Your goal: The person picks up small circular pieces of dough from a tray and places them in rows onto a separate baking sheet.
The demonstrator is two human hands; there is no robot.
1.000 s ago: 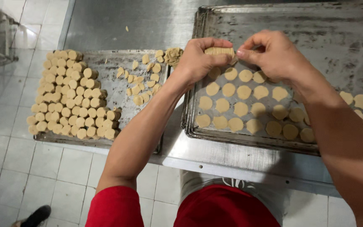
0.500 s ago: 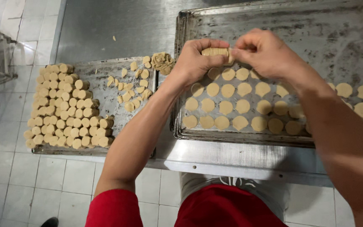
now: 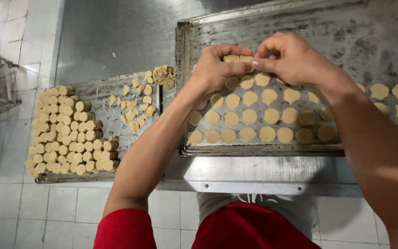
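The fingers (image 3: 226,50) of the left hand (image 3: 217,69) curl closed around a short stack of dough discs (image 3: 237,58), pale tan and held on edge so that only the top of the stack shows between the two hands. The right hand (image 3: 295,60) meets it from the other side, its thumb and forefinger pinched narrowly at the end of the stack; whether a single disc is between them cannot be told.

Both hands hover over the near left part of a large, worn metal baking tray (image 3: 346,32). Below them, flat round dough discs (image 3: 249,117) lie in rows on the tray, close together but mostly apart, with more discs (image 3: 392,92) running off to the right past the right forearm.

To the left, a smaller metal tray (image 3: 104,90) sits on the steel surface (image 3: 116,32). It carries a dense block of short dough cylinders (image 3: 67,133) packed side by side, some loose pieces (image 3: 137,103) scattered near its right edge, and a crumpled lump of dough scraps (image 3: 164,74) at its far right corner. No package, label or sign is visible. White floor tiles (image 3: 47,216) show beneath.
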